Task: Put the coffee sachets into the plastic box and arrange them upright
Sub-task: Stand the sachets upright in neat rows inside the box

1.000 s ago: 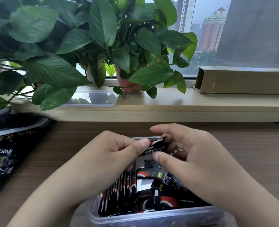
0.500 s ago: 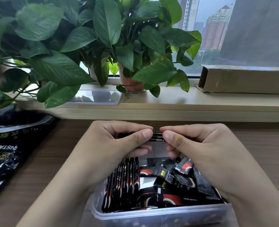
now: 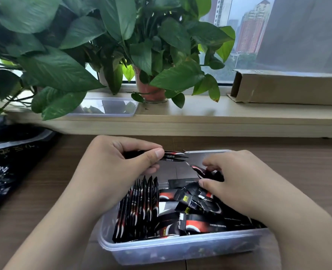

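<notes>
A clear plastic box sits on the wooden desk in front of me. Inside, a row of black-and-red coffee sachets stands upright at the left, and loose sachets lie jumbled at the right. My left hand pinches a small stack of sachets edge-on above the box's far left part. My right hand reaches into the loose pile, its thumb and fingers closing on one sachet there.
A large black instant-coffee bag lies on the desk at the left. On the windowsill behind stand leafy potted plants, a clear plastic lid and a long cardboard box.
My right hand has let go of the stack that both hands held and dropped into the loose pile at the right. The left hand still holds the stack.
</notes>
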`<state>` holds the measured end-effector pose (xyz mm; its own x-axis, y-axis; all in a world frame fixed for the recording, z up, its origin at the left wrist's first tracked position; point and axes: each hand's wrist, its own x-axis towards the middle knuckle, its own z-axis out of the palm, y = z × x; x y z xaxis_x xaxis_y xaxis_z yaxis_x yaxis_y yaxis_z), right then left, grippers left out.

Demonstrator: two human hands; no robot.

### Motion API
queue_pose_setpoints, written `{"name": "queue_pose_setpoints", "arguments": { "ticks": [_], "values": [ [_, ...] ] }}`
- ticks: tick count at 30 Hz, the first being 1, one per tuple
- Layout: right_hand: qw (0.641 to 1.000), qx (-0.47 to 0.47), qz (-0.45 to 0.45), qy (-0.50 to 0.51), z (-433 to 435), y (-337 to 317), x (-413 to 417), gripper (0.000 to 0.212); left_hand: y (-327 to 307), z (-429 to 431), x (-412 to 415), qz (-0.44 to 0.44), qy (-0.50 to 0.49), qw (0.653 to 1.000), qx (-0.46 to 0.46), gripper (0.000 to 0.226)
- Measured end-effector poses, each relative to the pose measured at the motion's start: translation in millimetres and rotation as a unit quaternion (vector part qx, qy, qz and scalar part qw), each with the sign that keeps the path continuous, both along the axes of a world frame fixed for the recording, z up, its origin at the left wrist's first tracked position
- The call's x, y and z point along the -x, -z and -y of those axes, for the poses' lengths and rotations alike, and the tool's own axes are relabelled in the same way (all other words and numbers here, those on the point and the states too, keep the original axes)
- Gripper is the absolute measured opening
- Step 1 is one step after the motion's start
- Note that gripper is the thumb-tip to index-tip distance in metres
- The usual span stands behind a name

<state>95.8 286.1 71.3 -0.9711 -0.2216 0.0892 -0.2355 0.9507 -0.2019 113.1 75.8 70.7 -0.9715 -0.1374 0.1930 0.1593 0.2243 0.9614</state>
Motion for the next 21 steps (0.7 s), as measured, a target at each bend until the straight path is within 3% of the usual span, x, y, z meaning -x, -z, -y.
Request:
{"name": "queue_pose_setpoints", "arguments": {
  "ticks": [4,8,14,18,20,21],
  "values": [
    [0.999,-0.024,0.021,-0.004,1.0,4.9,3.1,0.032,1.4,-1.3,0.4,-0.001,-0.005,1.000,0.013,0.002],
    [0.999,-0.034,0.010,-0.012,1.3,9.5,5.8,0.018,2.9,-1.8,0.8,-0.007,-0.007,1.000,0.020,0.002],
    [0.997,-0.005,-0.068,-0.023,-1.0,3.8,3.1,0.030,3.8,-0.1,0.8,-0.015,0.003,0.999,0.029,0.004],
    [0.976,0.116,-0.181,-0.036,-6.7,-3.3,0.2,0.016,3.3,0.9,1.2,-0.020,0.014,1.000,0.016,0.005],
    [0.949,0.216,-0.228,0.003,-7.6,-10.7,-3.9,0.002,3.2,1.6,0.6,-0.023,0.020,0.999,0.010,0.009],
    [0.931,0.271,-0.243,0.028,-6.9,-14.5,-6.5,0.009,3.0,2.0,0.2,-0.026,0.024,0.999,0.013,0.012]
  ]
}}
